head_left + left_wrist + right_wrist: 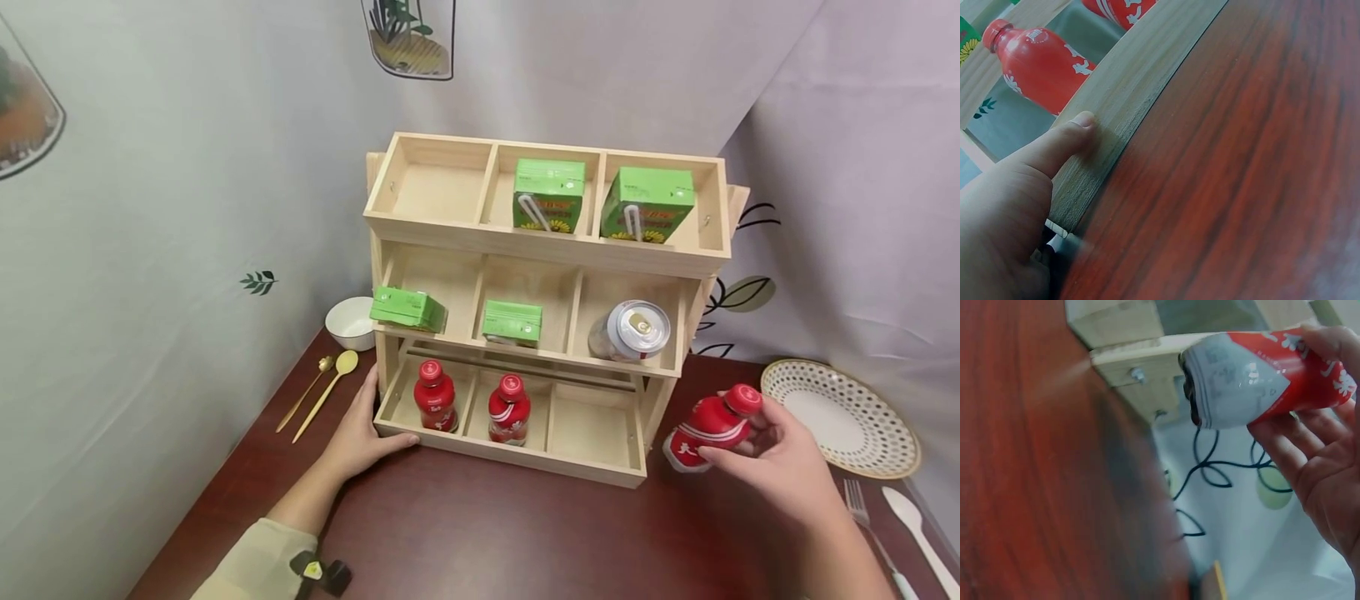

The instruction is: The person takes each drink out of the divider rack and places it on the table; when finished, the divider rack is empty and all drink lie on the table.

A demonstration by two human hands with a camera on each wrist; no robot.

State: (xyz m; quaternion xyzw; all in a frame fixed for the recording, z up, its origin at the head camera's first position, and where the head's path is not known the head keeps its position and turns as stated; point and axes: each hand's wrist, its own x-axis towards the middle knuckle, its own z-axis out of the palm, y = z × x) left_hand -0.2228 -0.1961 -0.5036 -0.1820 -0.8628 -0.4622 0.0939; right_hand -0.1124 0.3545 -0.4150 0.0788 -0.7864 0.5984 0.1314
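A red bottle (pixel 701 433) is clamped between the thumb and fingers of the right grip (pixel 783 458) and is held off the desk (pixel 487 533), just beyond the right end of the wooden rack (pixel 540 242). Its long axis is tilted, with the cap (pixel 744 398) pointed up to the right and the base turned toward the right compartment (pixel 596 421) of the bottom tier (pixel 517 457), which is approached more closely by this grip than by the left grip (pixel 363 437), laid, thumb and fingers apart, against the rack's left front corner
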